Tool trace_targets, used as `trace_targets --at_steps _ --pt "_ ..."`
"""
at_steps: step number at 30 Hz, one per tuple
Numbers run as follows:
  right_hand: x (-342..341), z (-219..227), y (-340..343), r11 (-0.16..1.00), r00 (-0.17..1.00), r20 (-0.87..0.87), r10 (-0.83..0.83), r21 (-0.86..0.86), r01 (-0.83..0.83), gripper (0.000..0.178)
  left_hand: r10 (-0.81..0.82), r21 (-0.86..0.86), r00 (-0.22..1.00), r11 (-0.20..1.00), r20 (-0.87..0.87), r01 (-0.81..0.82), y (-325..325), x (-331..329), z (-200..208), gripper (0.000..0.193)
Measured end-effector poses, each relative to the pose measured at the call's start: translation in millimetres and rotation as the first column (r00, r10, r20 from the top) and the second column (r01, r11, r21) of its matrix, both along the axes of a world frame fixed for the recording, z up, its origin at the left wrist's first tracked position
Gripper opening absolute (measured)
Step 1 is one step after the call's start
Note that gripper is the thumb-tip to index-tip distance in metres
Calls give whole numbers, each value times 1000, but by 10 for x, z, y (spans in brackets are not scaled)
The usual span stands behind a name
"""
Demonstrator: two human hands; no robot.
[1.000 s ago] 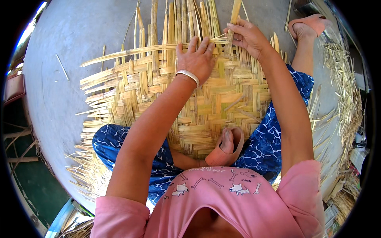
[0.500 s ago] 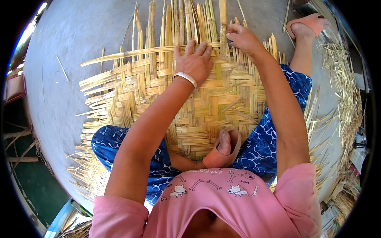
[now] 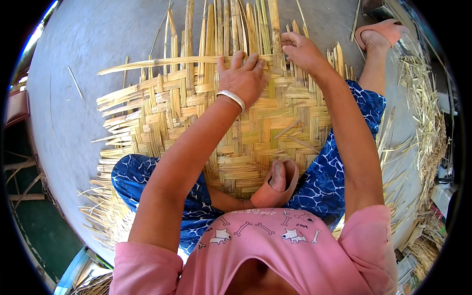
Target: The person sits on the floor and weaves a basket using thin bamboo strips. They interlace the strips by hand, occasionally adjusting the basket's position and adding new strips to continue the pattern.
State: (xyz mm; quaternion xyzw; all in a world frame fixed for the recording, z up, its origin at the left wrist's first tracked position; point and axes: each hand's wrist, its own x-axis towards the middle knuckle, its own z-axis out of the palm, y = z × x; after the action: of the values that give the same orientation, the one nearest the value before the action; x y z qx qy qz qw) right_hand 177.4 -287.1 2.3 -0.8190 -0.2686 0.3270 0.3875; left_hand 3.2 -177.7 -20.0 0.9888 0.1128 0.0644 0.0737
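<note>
Woven mat (image 3: pixel 265 125) lies beneath and beyond the central sandal (image 3: pixel 266 195), apparently anchored by it. Beyond the sandal, left hand (image 3: pixel 243 80) spreads flat, ungrasping, likely steadying the crosswise strip (image 3: pixel 187 60); right hand (image 3: pixel 303 52): grip cannot be determined.

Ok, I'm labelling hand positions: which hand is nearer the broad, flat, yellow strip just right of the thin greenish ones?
Right. The right hand is at the right edge of the strip; the left hand lies farther off, to its left, on the woven yellow mat.
</note>
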Motion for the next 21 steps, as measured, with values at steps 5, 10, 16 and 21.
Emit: trace_targets --at_steps 5,10,16,21 --pt "7 82 19 986 962 -265 -63 130 101 31 29 -29 1000 999 -5 -30 0 -3 -10 46" --pt "-10 97 -22 985 965 -261 -23 157 66 26 109 -49 993 993 -38 -111 -106 83 29 47" --pt "-112 221 -67 972 955 -296 -15 220 83 25 163 -35 986 986 29 -162 -174 122 -52 45" --pt "-65 257 -123 978 962 -267 52 210 5 29 113 -37 991 993 69 -110 -198 118 -3 42"
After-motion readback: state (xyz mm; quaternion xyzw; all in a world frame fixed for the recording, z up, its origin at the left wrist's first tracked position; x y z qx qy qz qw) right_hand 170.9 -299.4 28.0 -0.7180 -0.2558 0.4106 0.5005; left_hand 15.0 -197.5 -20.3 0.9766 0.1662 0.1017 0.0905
